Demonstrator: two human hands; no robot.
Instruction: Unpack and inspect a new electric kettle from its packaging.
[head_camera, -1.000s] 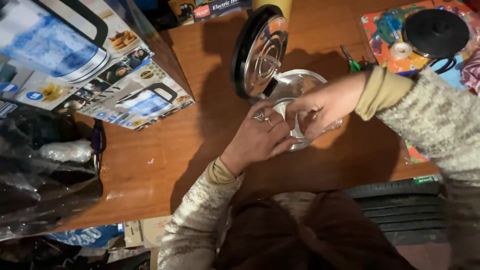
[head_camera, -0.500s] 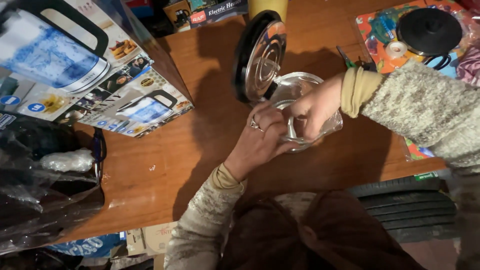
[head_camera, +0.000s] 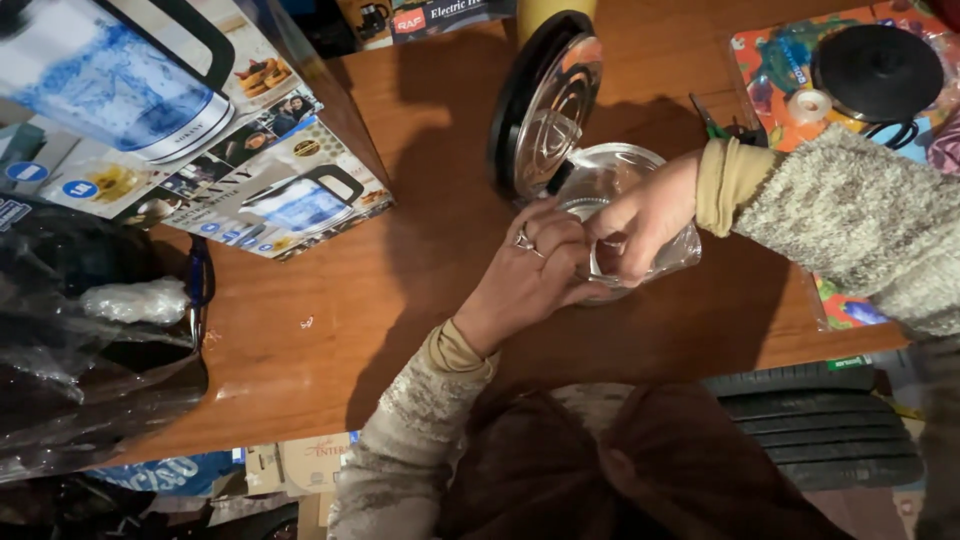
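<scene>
Hands meet over a glass kettle (head_camera: 630, 215) lying on its side on the table (head_camera: 400, 330), a little right of centre in my one view, the head camera.

Left hand (head_camera: 530, 275): the forearm comes up from the lower edge, sleeve speckled beige, wrist bent toward the kettle's mouth. The fingers are curled narrow and pressed against the kettle's rim; a ring (head_camera: 523, 240) shows on one finger. I cannot tell whether they pinch anything small.

Right hand (head_camera: 645, 220): the arm enters from the right edge in a grey knit sleeve with a mustard cuff (head_camera: 730, 180). The hand lies over the kettle's body, fingers closed round the glass, tips just beside those of the left hand.

The kettle's lid (head_camera: 545, 110) stands open, tilted up and away from the hands, its shiny inner face turned toward me.

Surface: brown wood, worn. At upper left a printed box (head_camera: 200, 130) showing kettles rests on the table, well apart from the hands. At the left edge, a dark bundle in clear plastic wrap (head_camera: 90, 340). At upper right, a round black base (head_camera: 875, 70) sits on a colourful sheet (head_camera: 780, 50), with a tape roll (head_camera: 808, 105) just beside it. Below the table edge at right, a black ribbed tyre (head_camera: 820, 420).
</scene>
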